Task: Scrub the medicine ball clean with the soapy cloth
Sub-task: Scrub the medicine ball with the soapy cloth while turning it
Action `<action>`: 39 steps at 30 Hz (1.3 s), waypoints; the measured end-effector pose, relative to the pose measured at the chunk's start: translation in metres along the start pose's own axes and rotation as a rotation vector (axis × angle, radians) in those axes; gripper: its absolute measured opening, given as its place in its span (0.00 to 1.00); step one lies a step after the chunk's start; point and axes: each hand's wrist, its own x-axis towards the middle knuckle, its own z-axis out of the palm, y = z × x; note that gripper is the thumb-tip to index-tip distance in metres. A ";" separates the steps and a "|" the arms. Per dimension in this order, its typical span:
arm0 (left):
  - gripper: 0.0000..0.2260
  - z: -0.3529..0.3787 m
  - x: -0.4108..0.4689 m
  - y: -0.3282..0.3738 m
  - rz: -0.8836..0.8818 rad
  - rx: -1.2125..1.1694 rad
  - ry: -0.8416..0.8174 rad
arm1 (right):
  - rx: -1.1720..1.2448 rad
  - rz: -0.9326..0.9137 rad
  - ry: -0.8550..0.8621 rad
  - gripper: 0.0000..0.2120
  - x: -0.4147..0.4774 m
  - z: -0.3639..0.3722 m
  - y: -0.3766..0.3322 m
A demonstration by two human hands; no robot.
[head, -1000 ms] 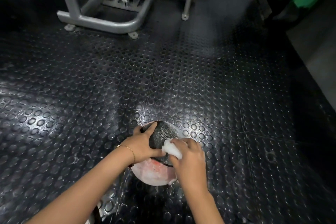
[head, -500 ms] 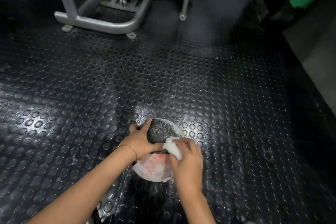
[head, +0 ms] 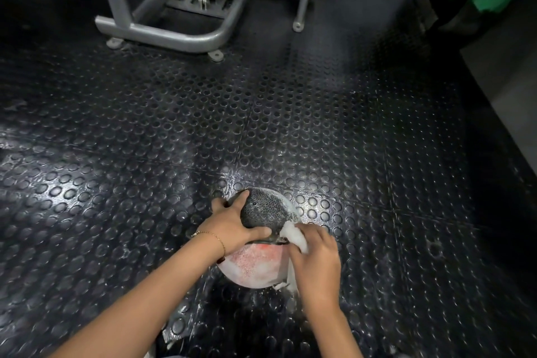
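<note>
The medicine ball (head: pixel 266 212) sits on the floor mat (head: pixel 363 139), near and centre. The left hand (head: pixel 232 227) lies on the ball's left side and the right hand (head: pixel 318 261) on its right, with the cloth (head: pixel 292 234) between that hand and the ball. A machine frame (head: pixel 174 36) stands far left, and a bulky object (head: pixel 441 9) far right.

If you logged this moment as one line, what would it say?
step: scrub | left hand: grips medicine ball | right hand: holds soapy cloth against ball | ball: sudsy, on studded rubber floor
</note>
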 end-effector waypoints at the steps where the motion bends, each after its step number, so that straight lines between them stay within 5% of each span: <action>1: 0.44 0.000 0.000 0.000 -0.002 -0.001 -0.003 | -0.001 0.006 -0.005 0.16 -0.001 0.001 -0.001; 9: 0.44 0.000 0.001 -0.001 -0.010 -0.003 -0.001 | 0.029 0.062 -0.036 0.15 -0.002 -0.003 -0.001; 14: 0.43 -0.005 0.003 -0.003 0.009 0.003 -0.022 | -0.023 -0.093 -0.063 0.18 -0.002 -0.001 -0.006; 19: 0.44 -0.005 0.003 -0.003 0.040 0.055 -0.058 | -0.021 0.033 -0.210 0.15 0.029 -0.011 -0.006; 26: 0.40 -0.014 0.003 0.008 0.047 0.396 -0.070 | -0.104 -0.098 -0.312 0.16 0.007 -0.018 -0.015; 39: 0.42 -0.017 -0.008 -0.001 0.182 0.353 -0.040 | -0.184 -0.128 -0.420 0.16 0.034 -0.011 -0.031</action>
